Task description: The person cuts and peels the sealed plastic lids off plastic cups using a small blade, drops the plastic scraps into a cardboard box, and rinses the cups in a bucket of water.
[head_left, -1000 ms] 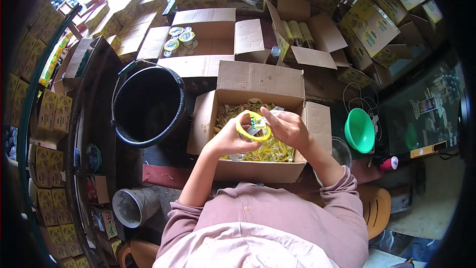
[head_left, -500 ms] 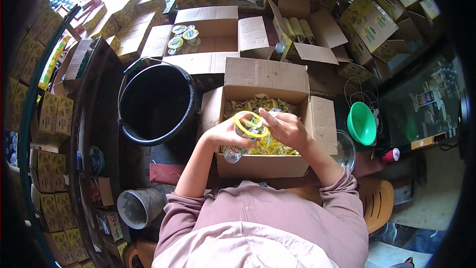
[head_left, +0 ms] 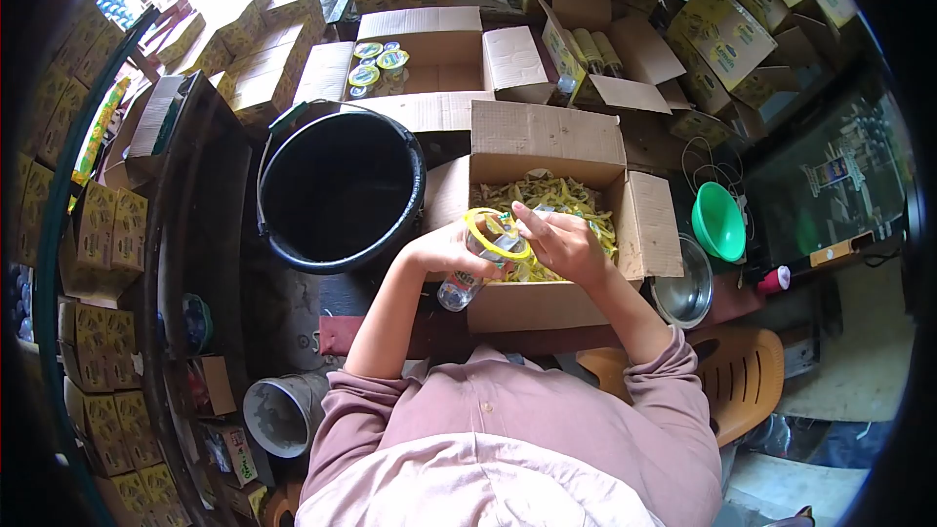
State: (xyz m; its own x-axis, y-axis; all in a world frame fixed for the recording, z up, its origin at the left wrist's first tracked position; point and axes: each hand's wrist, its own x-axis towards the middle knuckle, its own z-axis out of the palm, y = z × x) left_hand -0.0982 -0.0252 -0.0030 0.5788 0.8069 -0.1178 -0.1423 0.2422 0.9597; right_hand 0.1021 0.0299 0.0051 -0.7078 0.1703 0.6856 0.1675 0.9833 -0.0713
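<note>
My left hand (head_left: 446, 248) is wrapped round a clear plastic jar (head_left: 458, 292) with a yellow rim and a printed label. The jar is tilted, its mouth up and to the right, its base toward me. Small wrapped pieces show inside its mouth. At the rim is my right hand (head_left: 566, 249), fingers curled and one finger raised; whatever they pinch is too small to make out. Both hands are over an open cardboard box (head_left: 547, 132) holding many small yellow-wrapped pieces (head_left: 576, 200).
Left of the box stands a large black bucket (head_left: 415, 205). Behind, another open carton (head_left: 420, 112) holds several lidded jars (head_left: 392, 60). To the right are a green bowl (head_left: 717, 222) and a metal bowl (head_left: 695, 307). Stacked cartons (head_left: 722, 44) surround the table.
The view has shifted, so the box and bucket appear farther right. My left hand still grips the jar, and my right hand stays at its rim with slightly changed fingers.
</note>
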